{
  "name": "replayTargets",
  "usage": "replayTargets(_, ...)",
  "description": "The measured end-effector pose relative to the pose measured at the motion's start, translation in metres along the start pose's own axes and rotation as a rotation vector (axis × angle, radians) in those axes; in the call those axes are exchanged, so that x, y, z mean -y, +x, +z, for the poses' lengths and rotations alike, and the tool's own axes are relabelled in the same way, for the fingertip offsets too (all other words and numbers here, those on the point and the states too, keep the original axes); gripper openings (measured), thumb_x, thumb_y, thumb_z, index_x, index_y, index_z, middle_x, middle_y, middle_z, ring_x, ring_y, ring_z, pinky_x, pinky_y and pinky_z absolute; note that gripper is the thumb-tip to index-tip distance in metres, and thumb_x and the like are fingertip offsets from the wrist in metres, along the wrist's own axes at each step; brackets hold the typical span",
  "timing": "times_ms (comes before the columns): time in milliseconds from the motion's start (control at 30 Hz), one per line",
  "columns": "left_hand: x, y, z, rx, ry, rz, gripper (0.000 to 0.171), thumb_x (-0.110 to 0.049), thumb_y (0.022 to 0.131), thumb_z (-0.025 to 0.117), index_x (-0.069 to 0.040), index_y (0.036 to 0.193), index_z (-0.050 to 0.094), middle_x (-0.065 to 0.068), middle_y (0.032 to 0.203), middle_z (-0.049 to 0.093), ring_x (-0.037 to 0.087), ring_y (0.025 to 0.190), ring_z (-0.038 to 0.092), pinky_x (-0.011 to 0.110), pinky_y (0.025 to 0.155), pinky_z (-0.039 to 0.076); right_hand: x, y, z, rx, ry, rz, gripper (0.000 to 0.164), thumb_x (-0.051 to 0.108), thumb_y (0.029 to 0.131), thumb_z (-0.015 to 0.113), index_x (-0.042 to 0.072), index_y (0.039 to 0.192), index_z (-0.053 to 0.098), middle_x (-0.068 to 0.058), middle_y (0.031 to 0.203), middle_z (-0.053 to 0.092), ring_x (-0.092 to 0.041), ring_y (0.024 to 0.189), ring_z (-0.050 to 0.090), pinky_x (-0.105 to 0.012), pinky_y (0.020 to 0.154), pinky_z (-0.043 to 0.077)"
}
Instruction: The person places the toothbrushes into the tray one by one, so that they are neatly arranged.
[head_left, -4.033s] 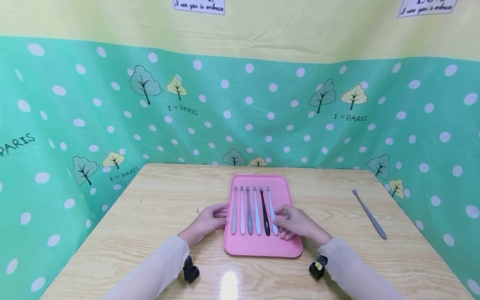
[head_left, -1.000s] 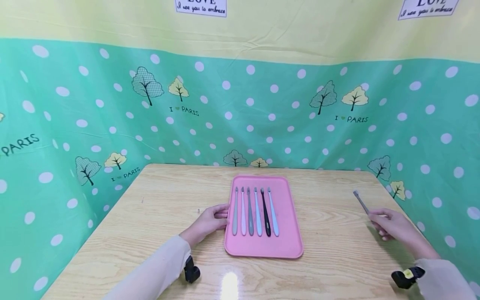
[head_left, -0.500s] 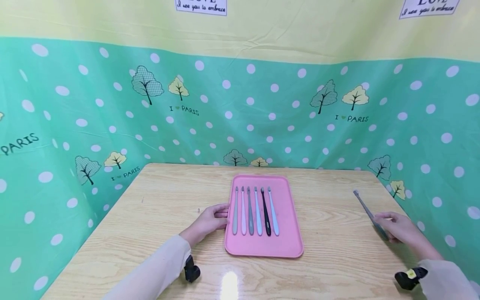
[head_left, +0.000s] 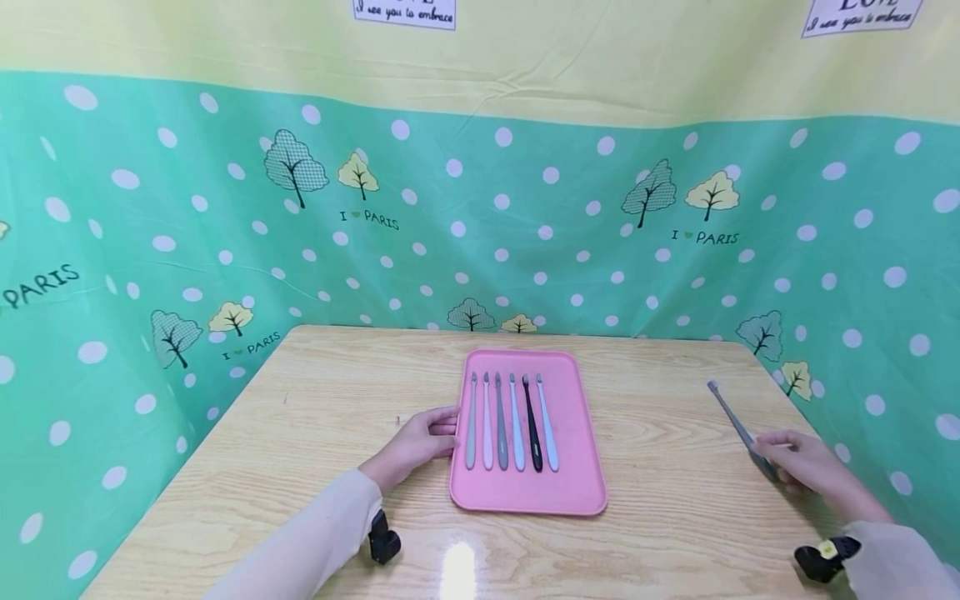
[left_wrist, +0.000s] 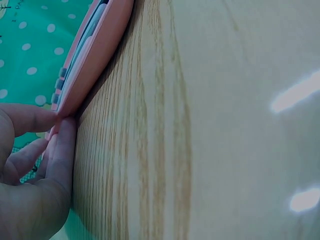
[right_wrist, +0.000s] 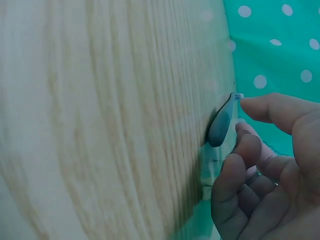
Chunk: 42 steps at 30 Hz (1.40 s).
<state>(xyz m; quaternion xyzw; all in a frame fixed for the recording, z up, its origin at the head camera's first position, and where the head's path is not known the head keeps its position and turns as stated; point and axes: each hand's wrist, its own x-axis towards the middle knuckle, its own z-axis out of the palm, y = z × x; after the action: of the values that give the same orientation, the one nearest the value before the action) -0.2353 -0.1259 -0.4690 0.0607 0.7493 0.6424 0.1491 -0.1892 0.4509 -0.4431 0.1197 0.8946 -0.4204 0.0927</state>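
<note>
A pink tray point(head_left: 525, 495) lies on the table with several toothbrushes in a row, heads toward the back: grey, pink, darker grey, light blue, a black toothbrush point(head_left: 533, 432) and another light blue one. My left hand point(head_left: 416, 443) pinches the tray's left rim between thumb and fingers. At the right, a grey-blue toothbrush point(head_left: 730, 412) lies slanted on the table, its head away from me. My right hand point(head_left: 802, 464) is over its thick handle end. In the right wrist view, the thumb and loosely bent fingers stand apart beside this toothbrush point(right_wrist: 220, 129), with no grip visible.
The wooden table point(head_left: 352, 379) has a polka-dot cloth point(head_left: 420, 275) hanging behind it and along both sides. A black wrist camera point(head_left: 383, 540) sits below the left wrist, another camera point(head_left: 821, 562) below the right. The table's right edge runs close to my right hand.
My right hand left the rightmost toothbrush on the tray and moved to the separate one at right. Lately it slid toward that handle's near end. The toothbrush and left hand stayed put.
</note>
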Motion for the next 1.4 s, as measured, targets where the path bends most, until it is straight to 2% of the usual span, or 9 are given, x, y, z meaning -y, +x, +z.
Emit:
replayTargets(233,-0.0002,0.0004,-0.0002,0.007,-0.005,0.001,0.06,0.003,0.093,0.065,0.005,0.148,0.042,0.02,0.131,0.056,0.03,0.117,0.059,0.032,0.09,0.06,-0.0056,0.0025,-0.0029,0.036,0.031,0.053,0.075,0.041,0.098,0.061,-0.018,0.137,0.035,-0.001,0.082,0.052,-0.017,0.072,0.052,-0.029,0.061,0.054)
replayTargets(333,-0.0006,0.0002,-0.0004,0.012,0.001,0.004,0.06,0.003,0.093,0.065,0.005,0.148,0.041,0.021,0.132,0.055,0.03,0.117,0.059,0.032,0.09,0.06,-0.0069,0.0036,-0.0029,0.034,0.038,0.067,0.076,0.041,0.097,0.064,-0.018,0.136,0.036,-0.001,0.081,0.053,-0.017,0.071,0.053,-0.03,0.06,0.055)
replayTargets(800,0.0002,-0.0006,-0.0005,0.006,0.007,0.007,0.061,0.002,0.093,0.067,0.005,0.148,0.042,0.02,0.133,0.055,0.033,0.12,0.057,0.033,0.091,0.059,-0.0098,0.0046,0.0,0.044,0.011,0.024,0.066,0.033,0.096,0.066,-0.017,0.131,0.04,-0.004,0.078,0.053,-0.019,0.068,0.056,-0.03,0.056,0.055)
replayTargets(967,0.0009,-0.0008,-0.0003,-0.001,0.029,0.015,0.061,0.0,0.093,0.068,0.004,0.148,0.043,0.019,0.133,0.056,0.033,0.121,0.057,0.032,0.093,0.058,-0.0096,0.007,0.0001,0.047,0.0,0.033,0.062,0.033,0.096,0.066,-0.015,0.127,0.044,-0.005,0.08,0.053,-0.019,0.069,0.055,-0.03,0.057,0.056)
replayTargets(1200,0.0018,0.0012,0.0005,-0.004,0.016,0.007,0.06,0.002,0.093,0.066,0.005,0.148,0.042,0.019,0.132,0.056,0.033,0.12,0.057,0.033,0.093,0.058,-0.0073,0.0067,0.0006,0.046,-0.009,0.062,0.055,0.034,0.094,0.069,-0.014,0.115,0.055,-0.004,0.08,0.055,-0.018,0.071,0.055,-0.029,0.059,0.057)
replayTargets(1400,0.0018,0.0014,0.0004,-0.005,0.026,0.013,0.059,0.002,0.093,0.066,0.005,0.148,0.042,0.019,0.133,0.056,0.033,0.121,0.057,0.033,0.093,0.058,-0.0061,0.005,0.001,0.045,-0.033,0.063,0.055,0.037,0.093,0.069,-0.013,0.113,0.057,-0.004,0.082,0.055,-0.019,0.073,0.055,-0.029,0.06,0.058)
